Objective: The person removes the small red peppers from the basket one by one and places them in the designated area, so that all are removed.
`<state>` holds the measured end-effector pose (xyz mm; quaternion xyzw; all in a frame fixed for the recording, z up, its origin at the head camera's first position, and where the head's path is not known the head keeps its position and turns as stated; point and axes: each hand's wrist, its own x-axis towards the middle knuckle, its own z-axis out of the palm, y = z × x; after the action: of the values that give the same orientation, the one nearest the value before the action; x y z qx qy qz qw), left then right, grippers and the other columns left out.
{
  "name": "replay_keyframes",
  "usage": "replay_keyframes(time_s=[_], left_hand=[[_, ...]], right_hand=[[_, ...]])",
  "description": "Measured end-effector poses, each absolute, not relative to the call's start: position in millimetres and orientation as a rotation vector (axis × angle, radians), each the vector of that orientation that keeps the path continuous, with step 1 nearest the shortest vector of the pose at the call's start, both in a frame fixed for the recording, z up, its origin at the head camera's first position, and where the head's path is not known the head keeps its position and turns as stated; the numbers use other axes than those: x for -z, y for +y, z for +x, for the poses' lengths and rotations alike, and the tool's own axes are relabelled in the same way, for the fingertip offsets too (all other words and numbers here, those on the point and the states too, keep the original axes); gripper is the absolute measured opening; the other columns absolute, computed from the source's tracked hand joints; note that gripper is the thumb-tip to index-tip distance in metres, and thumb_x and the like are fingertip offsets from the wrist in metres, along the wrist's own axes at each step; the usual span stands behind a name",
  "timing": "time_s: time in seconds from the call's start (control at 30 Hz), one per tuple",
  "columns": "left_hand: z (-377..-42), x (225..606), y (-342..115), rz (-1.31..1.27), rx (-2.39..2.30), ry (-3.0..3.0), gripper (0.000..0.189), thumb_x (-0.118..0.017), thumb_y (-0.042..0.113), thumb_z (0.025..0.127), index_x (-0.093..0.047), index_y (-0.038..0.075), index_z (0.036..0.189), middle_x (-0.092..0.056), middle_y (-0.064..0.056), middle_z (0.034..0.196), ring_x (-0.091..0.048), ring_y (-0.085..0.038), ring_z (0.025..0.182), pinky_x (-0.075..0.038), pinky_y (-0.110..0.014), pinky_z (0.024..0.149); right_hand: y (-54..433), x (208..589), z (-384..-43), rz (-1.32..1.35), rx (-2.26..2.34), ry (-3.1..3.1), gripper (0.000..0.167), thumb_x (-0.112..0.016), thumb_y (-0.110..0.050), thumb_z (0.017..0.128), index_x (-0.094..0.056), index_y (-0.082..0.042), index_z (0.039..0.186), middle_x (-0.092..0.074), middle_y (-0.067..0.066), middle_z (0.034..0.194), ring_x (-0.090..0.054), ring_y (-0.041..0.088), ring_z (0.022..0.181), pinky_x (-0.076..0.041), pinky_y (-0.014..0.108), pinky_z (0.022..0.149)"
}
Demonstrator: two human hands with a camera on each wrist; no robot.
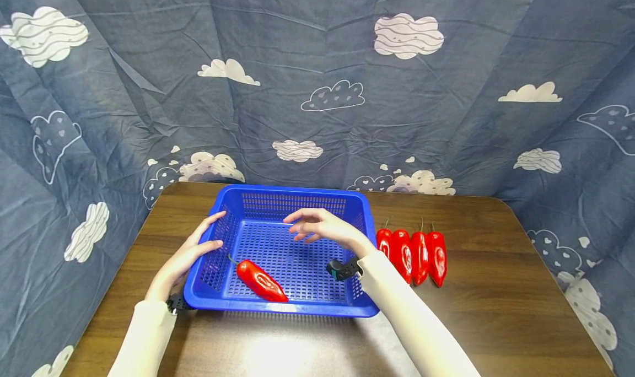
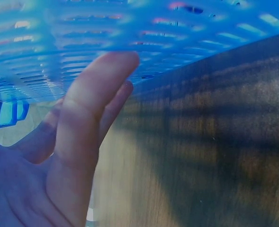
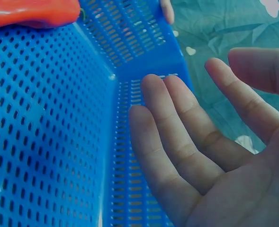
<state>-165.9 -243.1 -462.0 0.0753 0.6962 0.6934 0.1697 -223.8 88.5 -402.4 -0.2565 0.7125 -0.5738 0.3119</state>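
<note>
A blue perforated plastic basket (image 1: 278,309) sits on the wooden table. Against its left rim rests my left hand (image 1: 190,253), fingers spread, with the thumb and one fingertip reaching over the edge. In the left wrist view, other fingers (image 2: 80,113) stretch straight along the basket's outer wall. My right hand (image 1: 322,225) hovers above the inside of the basket, holding nothing, its fingers loosely bent. One red pepper (image 1: 260,280) with a green stem lies on the basket floor, at the near left. The right wrist view catches part of that pepper (image 3: 32,13).
Several red peppers (image 1: 419,258) stand in a row on the table (image 1: 488,300), just right of the basket, stems pointing away; my right forearm partly covers the nearest ones. A dark blue cloth (image 1: 327,129) with cloud prints hangs behind the table and at its sides.
</note>
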Motion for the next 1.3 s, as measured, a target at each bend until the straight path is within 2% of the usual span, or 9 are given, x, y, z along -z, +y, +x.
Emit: replay_keyframes(time_s=[0.37,0.57,1.0,1.3], left_hand=[[-166,462,-243,0.215,-1.97,1.973,0.063,-0.048,0.01,0.098,-0.018,0.024,0.152,-0.017,-0.025,0.149,-0.044,-0.046,0.115,-0.051,-0.051,0.079],[-166,462,-243,0.215,-1.974,1.97,0.063,-0.048,0.01,0.098,-0.019,0.024,0.152,-0.018,-0.026,0.148,-0.044,-0.047,0.115,-0.051,-0.053,0.079],[-166,462,-242,0.223,-1.973,1.983,0.063,-0.048,0.01,0.098,-0.018,0.023,0.152,-0.02,-0.027,0.148,-0.042,-0.048,0.117,-0.051,-0.05,0.08],[-165,462,-242,0.233,-1.971,1.989,0.064,-0.049,0.01,0.098,-0.017,0.021,0.152,-0.02,-0.026,0.148,-0.039,-0.046,0.12,-0.05,-0.049,0.082]], right_hand=[[62,414,-220,-0.721,1.41,1.822,0.038,-0.051,-0.006,0.094,-0.052,0.004,0.13,-0.054,0.029,0.126,-0.055,0.046,0.109,-0.045,0.055,0.09],[50,421,-217,-0.752,1.341,1.795,0.04,-0.052,-0.007,0.091,-0.054,0.0,0.131,-0.055,0.03,0.119,-0.055,0.044,0.108,-0.048,0.051,0.088],[31,437,-212,-0.727,1.251,1.76,0.043,-0.054,0.0,0.087,-0.055,-0.002,0.131,-0.055,0.025,0.12,-0.058,0.027,0.101,-0.05,0.046,0.084],[22,445,-208,-0.733,1.178,1.756,0.045,-0.056,-0.003,0.087,-0.056,-0.007,0.132,-0.057,0.009,0.12,-0.058,0.016,0.1,-0.052,0.042,0.082]])
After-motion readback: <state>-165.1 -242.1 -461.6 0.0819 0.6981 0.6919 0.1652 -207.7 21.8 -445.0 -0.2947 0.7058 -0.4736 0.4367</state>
